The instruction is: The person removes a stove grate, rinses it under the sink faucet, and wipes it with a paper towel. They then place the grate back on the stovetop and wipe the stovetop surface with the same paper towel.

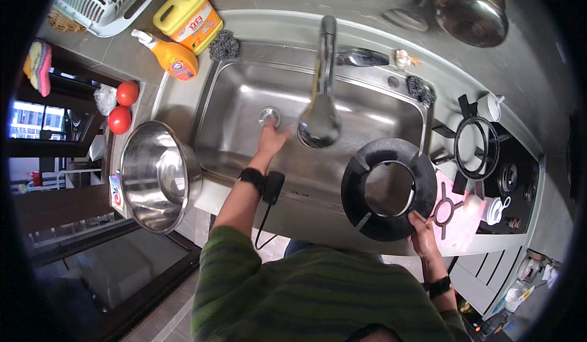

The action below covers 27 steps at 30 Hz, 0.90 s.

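Note:
My right hand (pixel 423 236) grips the lower rim of a black ring-shaped stove guard (pixel 355 190), held up above the right side of the stainless steel sink (pixel 293 80). My left hand (pixel 271 138) reaches over the sink's left part, close to the round drain strainer (pixel 269 117). It is slightly blurred, its fingers look apart, and nothing shows in it. Between the hands, the faucet (pixel 326 62) extends over the basin. Right of the stove guard, a small dark burner grate (pixel 444 211) lies on a pink cloth (pixel 458 232).
A large steel bowl (pixel 158 177) stands left of the sink. Behind are a yellow detergent jug (pixel 192 18), an orange spray bottle (pixel 176 60) and steel wool (pixel 224 45). At right are a black pan support (pixel 477 148), a white-lidded jar (pixel 493 210) and the stove (pixel 523 199).

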Motion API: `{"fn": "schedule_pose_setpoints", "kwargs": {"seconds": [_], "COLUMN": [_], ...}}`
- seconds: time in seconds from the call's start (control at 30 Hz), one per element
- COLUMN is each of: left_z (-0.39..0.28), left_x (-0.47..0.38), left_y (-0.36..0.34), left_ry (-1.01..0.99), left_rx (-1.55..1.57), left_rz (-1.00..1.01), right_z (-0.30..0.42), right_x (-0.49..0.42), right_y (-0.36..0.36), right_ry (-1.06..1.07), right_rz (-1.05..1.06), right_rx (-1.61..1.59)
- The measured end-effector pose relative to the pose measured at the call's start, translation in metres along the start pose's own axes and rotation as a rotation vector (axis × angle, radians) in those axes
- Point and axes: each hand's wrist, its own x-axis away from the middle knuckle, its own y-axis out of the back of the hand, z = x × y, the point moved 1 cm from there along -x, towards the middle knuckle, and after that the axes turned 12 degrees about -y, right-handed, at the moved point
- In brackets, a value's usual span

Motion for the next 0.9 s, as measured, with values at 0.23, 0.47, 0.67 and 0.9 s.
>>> {"fn": "schedule_pose_setpoints", "kwargs": {"seconds": [0.23, 0.47, 0.67, 0.9], "left_z": [0.092, 0.115, 0.089, 0.081], "left_x": [-0.04, -0.044, -0.035, -0.049], "left_y": [-0.033, -0.037, -0.014, -0.016], "left_ry": [0.801, 0.726, 0.528, 0.562], "left_rx": [0.764, 0.719, 0.09, -0.037], "left_rz": [-0.157, -0.184, -0.136, -0.202], "right_z": [-0.02, -0.006, 0.002, -0.001], "right_x": [0.014, 0.012, 0.006, 0.008], "right_y": [-0.037, -0.067, -0.074, -0.075], "right_ry": [0.025, -0.015, -0.019, -0.027], "right_rz": [0.005, -0.16, -0.156, -0.168], "right_rx": [-0.089, 0.002, 0.012, 0.025]}}
